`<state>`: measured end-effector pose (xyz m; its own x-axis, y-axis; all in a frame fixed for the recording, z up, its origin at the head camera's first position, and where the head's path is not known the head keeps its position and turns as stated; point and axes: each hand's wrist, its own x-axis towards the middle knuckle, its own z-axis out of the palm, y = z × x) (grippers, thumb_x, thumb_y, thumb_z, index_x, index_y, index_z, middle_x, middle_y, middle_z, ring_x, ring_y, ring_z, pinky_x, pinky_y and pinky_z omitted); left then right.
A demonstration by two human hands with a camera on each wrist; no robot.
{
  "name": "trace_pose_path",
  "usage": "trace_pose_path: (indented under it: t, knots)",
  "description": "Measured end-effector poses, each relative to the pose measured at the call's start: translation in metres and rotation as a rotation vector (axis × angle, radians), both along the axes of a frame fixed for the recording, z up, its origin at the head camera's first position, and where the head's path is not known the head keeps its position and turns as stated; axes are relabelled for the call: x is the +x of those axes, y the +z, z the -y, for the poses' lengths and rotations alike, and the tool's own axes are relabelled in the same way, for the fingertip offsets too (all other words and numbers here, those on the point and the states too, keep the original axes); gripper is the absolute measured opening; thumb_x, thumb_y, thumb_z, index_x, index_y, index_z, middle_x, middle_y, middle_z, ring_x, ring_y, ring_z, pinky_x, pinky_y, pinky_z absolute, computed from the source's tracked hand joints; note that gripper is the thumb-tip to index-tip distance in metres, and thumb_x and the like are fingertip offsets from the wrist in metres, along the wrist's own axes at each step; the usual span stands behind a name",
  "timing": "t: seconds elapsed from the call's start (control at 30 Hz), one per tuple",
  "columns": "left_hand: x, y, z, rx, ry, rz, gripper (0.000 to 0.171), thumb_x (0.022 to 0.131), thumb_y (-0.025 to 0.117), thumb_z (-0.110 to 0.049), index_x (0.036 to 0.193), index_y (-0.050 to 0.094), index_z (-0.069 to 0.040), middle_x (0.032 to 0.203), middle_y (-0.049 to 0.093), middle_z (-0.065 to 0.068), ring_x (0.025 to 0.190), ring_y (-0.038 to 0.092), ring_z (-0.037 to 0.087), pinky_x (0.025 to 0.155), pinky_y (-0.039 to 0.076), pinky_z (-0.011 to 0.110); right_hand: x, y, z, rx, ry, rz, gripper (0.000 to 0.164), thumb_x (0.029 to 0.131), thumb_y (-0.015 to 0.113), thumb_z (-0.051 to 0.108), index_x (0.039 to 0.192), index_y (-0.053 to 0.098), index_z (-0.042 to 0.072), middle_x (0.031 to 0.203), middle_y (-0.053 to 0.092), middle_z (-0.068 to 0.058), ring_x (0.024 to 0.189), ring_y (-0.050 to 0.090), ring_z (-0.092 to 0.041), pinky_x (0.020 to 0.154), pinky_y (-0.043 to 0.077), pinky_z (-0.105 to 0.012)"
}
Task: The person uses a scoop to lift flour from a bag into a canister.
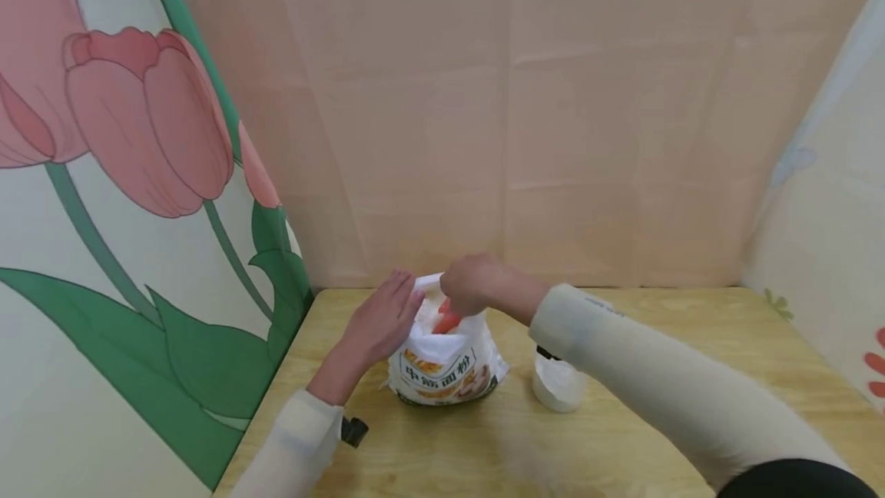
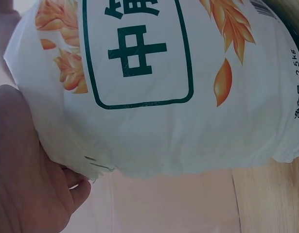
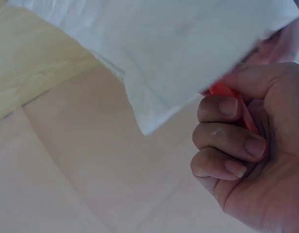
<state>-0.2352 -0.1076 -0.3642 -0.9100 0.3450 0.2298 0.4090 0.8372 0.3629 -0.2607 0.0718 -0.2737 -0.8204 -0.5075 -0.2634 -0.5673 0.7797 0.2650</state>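
Observation:
A white flour bag (image 1: 442,367) with green Chinese lettering and orange wheat pictures stands upright on the table, its mouth open. On its left side my left hand (image 1: 383,317) holds the upper edge; in the left wrist view, fingers (image 2: 80,191) bend round the bag's side (image 2: 154,136), and part of the hand is hidden. My right hand (image 1: 477,283) is above the bag's mouth, gripping the handle of a red scoop (image 1: 445,320) that reaches down into the bag. The right wrist view shows the curled fingers (image 3: 227,138) round the red handle (image 3: 237,99).
A white round bowl (image 1: 558,386) stands right of the bag, partly covered by the right forearm. The light wood table (image 1: 657,321) ends at a pinkish cloth backdrop (image 1: 553,137). A tulip-patterned wall (image 1: 138,252) borders the left side.

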Motion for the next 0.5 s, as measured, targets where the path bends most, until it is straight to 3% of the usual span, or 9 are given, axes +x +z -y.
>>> trace_pose_path:
  t: [0.23, 0.5]
  knots:
    - [0.003, 0.000, 0.004, -0.003, 0.025, 0.029, 0.069, 0.109, 0.020, -0.052, 0.158, 0.032, -0.005, 0.166, 0.028, 0.009, 0.156, 0.014, 0.025, 0.126, 0.020, 0.046, -0.001, -0.015, 0.007, -0.031, -0.028, 0.007, 0.015, 0.093, 0.068, 0.030, 0.100, 0.070, 0.017, 0.085, 0.063, 0.001, 0.078, 0.058, -0.019, 0.067, 0.050, -0.033]
    - [0.003, -0.001, 0.004, 0.012, 0.004, 0.022, 0.068, 0.110, 0.022, -0.050, 0.157, 0.034, -0.003, 0.165, 0.029, 0.011, 0.156, 0.015, 0.027, 0.126, 0.020, 0.045, 0.000, -0.023, 0.005, -0.072, -0.001, -0.005, 0.012, 0.095, 0.063, 0.025, 0.087, 0.066, 0.017, 0.081, 0.063, 0.000, 0.074, 0.057, -0.020, 0.066, 0.052, -0.036]
